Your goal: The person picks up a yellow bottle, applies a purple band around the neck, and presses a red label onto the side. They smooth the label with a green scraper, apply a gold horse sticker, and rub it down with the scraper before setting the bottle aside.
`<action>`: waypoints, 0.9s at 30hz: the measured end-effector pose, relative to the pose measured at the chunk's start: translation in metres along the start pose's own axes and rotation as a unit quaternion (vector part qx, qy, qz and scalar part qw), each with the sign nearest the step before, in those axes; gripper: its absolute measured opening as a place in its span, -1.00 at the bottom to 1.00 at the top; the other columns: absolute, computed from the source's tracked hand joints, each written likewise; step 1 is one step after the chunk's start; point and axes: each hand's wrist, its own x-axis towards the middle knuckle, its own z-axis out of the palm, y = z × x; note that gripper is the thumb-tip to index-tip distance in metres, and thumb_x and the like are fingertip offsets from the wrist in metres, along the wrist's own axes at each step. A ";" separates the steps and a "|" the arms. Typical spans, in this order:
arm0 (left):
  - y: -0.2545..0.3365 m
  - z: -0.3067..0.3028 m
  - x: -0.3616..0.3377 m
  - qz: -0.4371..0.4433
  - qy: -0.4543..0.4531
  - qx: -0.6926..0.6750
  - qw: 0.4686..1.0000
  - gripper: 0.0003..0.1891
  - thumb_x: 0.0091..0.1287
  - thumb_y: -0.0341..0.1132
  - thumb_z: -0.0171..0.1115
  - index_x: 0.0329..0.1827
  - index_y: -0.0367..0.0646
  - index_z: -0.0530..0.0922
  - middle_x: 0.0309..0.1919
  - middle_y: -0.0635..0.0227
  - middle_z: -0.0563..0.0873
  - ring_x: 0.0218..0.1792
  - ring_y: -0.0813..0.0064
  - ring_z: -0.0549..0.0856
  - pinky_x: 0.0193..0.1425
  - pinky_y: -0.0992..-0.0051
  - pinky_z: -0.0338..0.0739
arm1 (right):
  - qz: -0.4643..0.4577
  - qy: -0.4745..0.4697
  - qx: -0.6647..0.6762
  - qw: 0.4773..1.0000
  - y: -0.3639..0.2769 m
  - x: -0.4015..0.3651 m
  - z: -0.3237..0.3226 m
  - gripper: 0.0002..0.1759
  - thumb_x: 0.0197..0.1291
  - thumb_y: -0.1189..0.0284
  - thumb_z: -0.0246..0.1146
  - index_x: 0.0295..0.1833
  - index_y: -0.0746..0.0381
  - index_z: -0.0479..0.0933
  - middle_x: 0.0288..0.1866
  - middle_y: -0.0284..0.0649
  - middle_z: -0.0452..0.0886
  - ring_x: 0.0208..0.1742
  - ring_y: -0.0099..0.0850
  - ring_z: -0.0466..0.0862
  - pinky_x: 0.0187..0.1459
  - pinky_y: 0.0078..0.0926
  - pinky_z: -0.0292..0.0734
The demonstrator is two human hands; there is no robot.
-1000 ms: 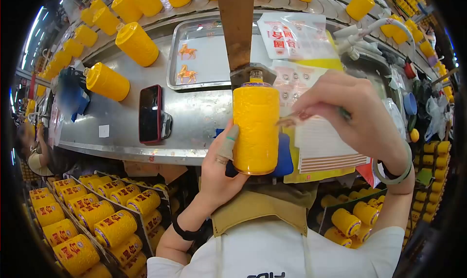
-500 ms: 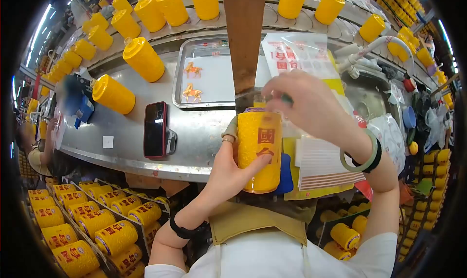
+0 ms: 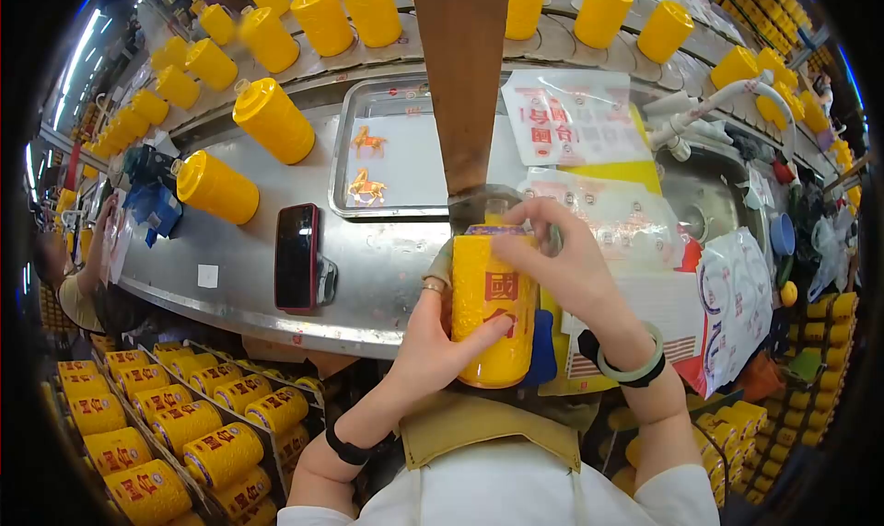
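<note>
A yellow textured bottle (image 3: 493,342) with red characters and a clear neck stands upright in front of my body. My left hand (image 3: 437,346) is wrapped round its left side, thumb across the front, a pale covering on one finger. At the top, my right hand (image 3: 566,259) has its fingers bent round the bottle's shoulder, beside the neck. Something greyish-green shows among those fingers; I cannot make out what it is. A blue object (image 3: 541,346) is partly hidden behind the bottle.
A metal tray (image 3: 345,172) holds two horse-shaped decals. Left of it are a phone (image 3: 296,257) and yellow bottles (image 3: 273,121). Printed sheets (image 3: 580,121) lie right of a brown post (image 3: 460,75), near a sink (image 3: 704,190). Crates of bottles (image 3: 221,450) stand below. Another person's arm (image 3: 92,268) shows left.
My right hand has come down from above the neck to the bottle's shoulder, its wrist shifting left and down. My left hand keeps its hold. Bottles along the back have shifted.
</note>
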 end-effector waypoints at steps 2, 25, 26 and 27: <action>0.003 0.000 -0.001 -0.003 -0.003 -0.033 0.999 -0.09 0.43 -0.44 0.46 0.69 -0.35 0.03 0.46 0.11 0.48 0.45 0.36 0.54 0.55 0.29 0.45 | -0.005 0.006 -0.004 1.000 -0.001 0.002 0.001 -0.52 0.22 0.18 0.52 0.06 0.34 0.68 -0.07 -0.20 0.72 -0.10 -0.47 0.59 -0.02 -0.45 0.54; -0.015 -0.010 0.014 -0.019 0.029 -0.086 0.996 -0.11 0.52 -0.25 0.41 0.72 -0.34 0.03 0.43 0.13 0.53 0.39 0.46 0.56 0.46 0.41 0.52 | 0.026 0.019 0.295 0.955 0.056 -0.044 0.002 -0.39 0.72 0.01 -0.04 0.58 0.21 0.33 -0.05 -0.27 0.63 0.10 -0.43 0.70 0.21 -0.39 0.62; -0.019 -0.009 0.017 -0.012 0.034 -0.084 0.996 -0.12 0.52 -0.25 0.41 0.72 -0.33 0.04 0.43 0.13 0.53 0.38 0.47 0.57 0.46 0.40 0.53 | 0.011 -0.023 0.302 0.953 0.064 -0.043 -0.005 -0.44 0.73 0.09 -0.03 0.58 0.23 0.32 0.09 -0.21 0.65 0.20 -0.38 0.69 0.29 -0.34 0.59; -0.019 -0.008 0.018 -0.006 0.038 -0.082 0.996 -0.12 0.53 -0.25 0.40 0.72 -0.33 0.04 0.42 0.13 0.54 0.37 0.47 0.57 0.46 0.40 0.53 | 0.012 -0.024 0.302 0.953 0.058 -0.043 -0.002 -0.44 0.73 0.09 -0.03 0.58 0.23 0.32 0.09 -0.21 0.65 0.20 -0.38 0.69 0.29 -0.34 0.59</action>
